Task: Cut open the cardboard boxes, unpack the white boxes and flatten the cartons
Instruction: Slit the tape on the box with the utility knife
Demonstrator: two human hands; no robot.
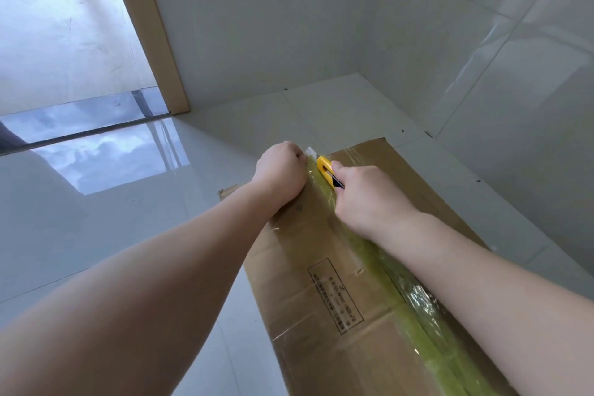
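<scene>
Underneath both hands lies the cardboard box (379,283) on the tiled floor (128,228), its green tape (414,296) running back from the right hand (369,199), whose grip clasps a yellow cutter (326,170). Just beside it, the left hand (283,170) presses, fingers curled over the box's far edge.

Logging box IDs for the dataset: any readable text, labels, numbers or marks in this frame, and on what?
Printed framed block on the cardboard box: several lines of characters, too blurred and small to read.
Small round mark on the box near the left hand: unreadable.
Yellow cutter and tape: no text visible.
</scene>
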